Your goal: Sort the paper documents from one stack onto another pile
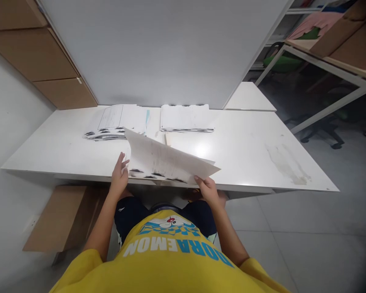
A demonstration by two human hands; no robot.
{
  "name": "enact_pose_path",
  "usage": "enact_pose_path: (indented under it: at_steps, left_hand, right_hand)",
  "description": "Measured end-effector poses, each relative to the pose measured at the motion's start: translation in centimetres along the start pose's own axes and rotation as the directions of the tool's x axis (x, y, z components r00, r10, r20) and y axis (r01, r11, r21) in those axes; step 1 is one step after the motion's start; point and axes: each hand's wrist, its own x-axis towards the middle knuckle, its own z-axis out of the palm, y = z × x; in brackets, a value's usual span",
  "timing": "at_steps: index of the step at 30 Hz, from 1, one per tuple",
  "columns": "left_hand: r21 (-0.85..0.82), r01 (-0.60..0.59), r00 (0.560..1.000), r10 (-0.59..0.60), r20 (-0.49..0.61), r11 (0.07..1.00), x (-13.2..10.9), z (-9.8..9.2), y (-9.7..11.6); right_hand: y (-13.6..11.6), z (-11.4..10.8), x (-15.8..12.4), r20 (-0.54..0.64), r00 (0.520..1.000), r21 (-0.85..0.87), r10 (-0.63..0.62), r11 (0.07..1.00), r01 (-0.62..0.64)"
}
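Observation:
My right hand (206, 188) pinches the lower right corner of a sheet of paper (167, 154), thumb on top. The sheet is raised and bent, slanting down to the right over more papers with dark-smudged edges (154, 176) at the table's front edge. My left hand (120, 173) is at the sheet's left side, fingers stretched and apart; whether it touches the paper I cannot tell. Behind, on the left, lies a fanned stack of printed papers (110, 118). A second, neater paper stack (185, 118) lies to its right.
The white table (244, 150) has a grey smear (288, 165) on its right part. A small pale block (167, 139) lies behind the raised sheet. Cardboard boxes (33, 53) are at the left, another box (57, 219) below. A white panel (164, 49) rises behind the table.

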Motion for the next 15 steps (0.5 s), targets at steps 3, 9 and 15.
enact_pose_path:
  at_steps: [3,9,15]
  left_hand:
    - [-0.107,-0.073,0.992,0.083,0.097,0.992,1.4,1.2,1.1]
    - [-0.226,-0.083,0.994,0.064,-0.089,0.971,4.6,4.0,1.8]
    - [-0.351,-0.059,0.99,0.01,-0.14,0.935,7.1,6.0,3.6]
  right_hand:
    - [-0.2,-0.7,1.4,-0.097,0.995,0.006,-0.028,1.0,0.029]
    - [-0.1,-0.9,2.9,-0.181,0.983,0.122,-0.025,0.991,0.047]
    - [2.1,-0.2,3.6,-0.18,0.983,0.219,0.041,0.976,-0.001]
